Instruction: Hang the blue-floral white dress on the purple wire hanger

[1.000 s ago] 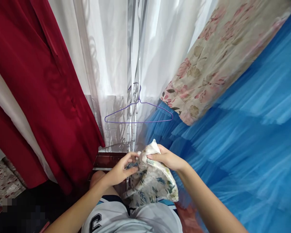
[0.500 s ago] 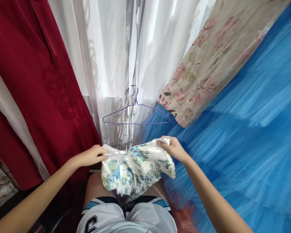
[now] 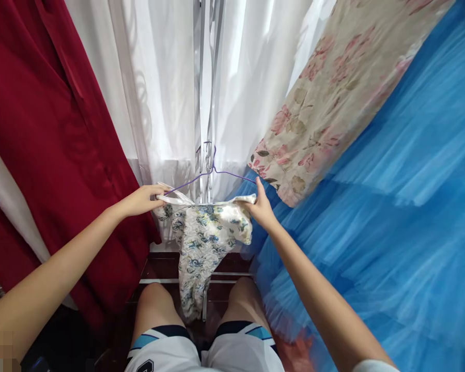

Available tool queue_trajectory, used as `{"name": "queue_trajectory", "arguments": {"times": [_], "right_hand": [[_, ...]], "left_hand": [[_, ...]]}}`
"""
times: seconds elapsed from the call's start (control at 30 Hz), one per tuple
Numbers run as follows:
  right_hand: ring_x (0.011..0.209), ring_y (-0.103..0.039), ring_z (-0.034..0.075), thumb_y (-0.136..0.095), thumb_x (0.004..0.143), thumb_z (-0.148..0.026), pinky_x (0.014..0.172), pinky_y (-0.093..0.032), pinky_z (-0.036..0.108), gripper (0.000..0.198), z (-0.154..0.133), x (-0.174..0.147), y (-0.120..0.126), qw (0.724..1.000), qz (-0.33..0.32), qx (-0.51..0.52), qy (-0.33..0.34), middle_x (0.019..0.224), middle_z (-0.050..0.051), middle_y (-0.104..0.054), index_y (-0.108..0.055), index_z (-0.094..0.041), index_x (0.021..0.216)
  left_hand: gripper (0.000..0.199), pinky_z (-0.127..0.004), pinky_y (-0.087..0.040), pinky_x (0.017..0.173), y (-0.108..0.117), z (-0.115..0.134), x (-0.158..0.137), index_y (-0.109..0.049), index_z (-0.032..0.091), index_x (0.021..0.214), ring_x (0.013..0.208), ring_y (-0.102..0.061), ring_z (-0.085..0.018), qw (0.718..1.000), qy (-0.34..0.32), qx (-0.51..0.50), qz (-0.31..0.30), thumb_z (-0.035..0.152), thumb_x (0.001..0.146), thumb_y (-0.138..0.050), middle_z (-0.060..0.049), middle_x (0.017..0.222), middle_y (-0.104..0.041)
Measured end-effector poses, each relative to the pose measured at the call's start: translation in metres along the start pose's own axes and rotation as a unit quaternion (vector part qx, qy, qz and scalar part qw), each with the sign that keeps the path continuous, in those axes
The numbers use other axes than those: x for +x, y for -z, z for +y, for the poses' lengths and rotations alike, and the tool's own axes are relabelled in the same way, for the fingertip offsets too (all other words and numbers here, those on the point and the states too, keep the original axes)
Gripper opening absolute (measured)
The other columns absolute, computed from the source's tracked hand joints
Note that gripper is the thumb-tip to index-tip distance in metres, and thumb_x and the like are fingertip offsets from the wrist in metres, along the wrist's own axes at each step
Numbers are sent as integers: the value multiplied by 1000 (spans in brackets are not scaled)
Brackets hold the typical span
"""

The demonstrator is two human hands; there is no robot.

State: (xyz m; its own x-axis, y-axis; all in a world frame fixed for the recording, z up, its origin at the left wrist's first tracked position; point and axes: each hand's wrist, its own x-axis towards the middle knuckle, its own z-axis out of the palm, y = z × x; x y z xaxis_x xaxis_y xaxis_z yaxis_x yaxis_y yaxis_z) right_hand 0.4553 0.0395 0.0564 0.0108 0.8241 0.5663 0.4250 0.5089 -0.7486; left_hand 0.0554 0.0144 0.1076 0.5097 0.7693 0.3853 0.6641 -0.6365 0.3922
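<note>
Head view: pinching w/ L hand (image 3: pixel 145 200) at one end of floral garment's (image 3: pixel 203 232) white top edge, clamping w/ R hand (image 3: pixel 260 205) at opp. end. Can't tell whether also gripping ends of purple hanger (image 3: pixel 213 166); close to both. Hanging approx. centre, in front of body, below hanger neck, narrowing to a tail betw. knees (image 3: pixel 155 302).

Handling (est.): prob. light, soft, limp; likely to sag or bunch if slack; poss. a bit slippery. Best held at top-edge corners, kept taut, w/o trusting the loose lower cloth.

Pose: stretched fwd from low corners of view, at approx. equal height; L w/ knuckles up, R w/ thumb up beside hanger shoulder. Flanked by red drape (image 3: pixel 96 170) on L, blue tulle (image 3: pixel 372 248) on R.
</note>
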Motion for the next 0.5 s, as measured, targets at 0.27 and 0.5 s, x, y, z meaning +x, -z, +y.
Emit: {"name": "queue_trajectory", "arguments": {"times": [0.27, 0.5], "right_hand": [[89, -67, 28, -72, 69, -23, 83, -52, 39, 63, -6, 11, 24, 991, -91, -81, -50, 102, 14, -73, -61, -6, 129], [106, -65, 27, -78, 75, -36, 90, -51, 35, 67, -27, -9, 90, 946, -303, 37, -105, 122, 9, -70, -59, -18, 136]], "left_hand": [[23, -38, -44, 97, -15, 52, 53, -56, 18, 64, 115, -60, -27, 992, -16, 25, 126, 31, 83, -58, -8, 132, -61], [33, -35, -46, 94, -24, 45, 61, -57, 22, 113, 107, -61, -24, 986, -2, 16, 163, 25, 80, -56, -4, 113, -66]]}}
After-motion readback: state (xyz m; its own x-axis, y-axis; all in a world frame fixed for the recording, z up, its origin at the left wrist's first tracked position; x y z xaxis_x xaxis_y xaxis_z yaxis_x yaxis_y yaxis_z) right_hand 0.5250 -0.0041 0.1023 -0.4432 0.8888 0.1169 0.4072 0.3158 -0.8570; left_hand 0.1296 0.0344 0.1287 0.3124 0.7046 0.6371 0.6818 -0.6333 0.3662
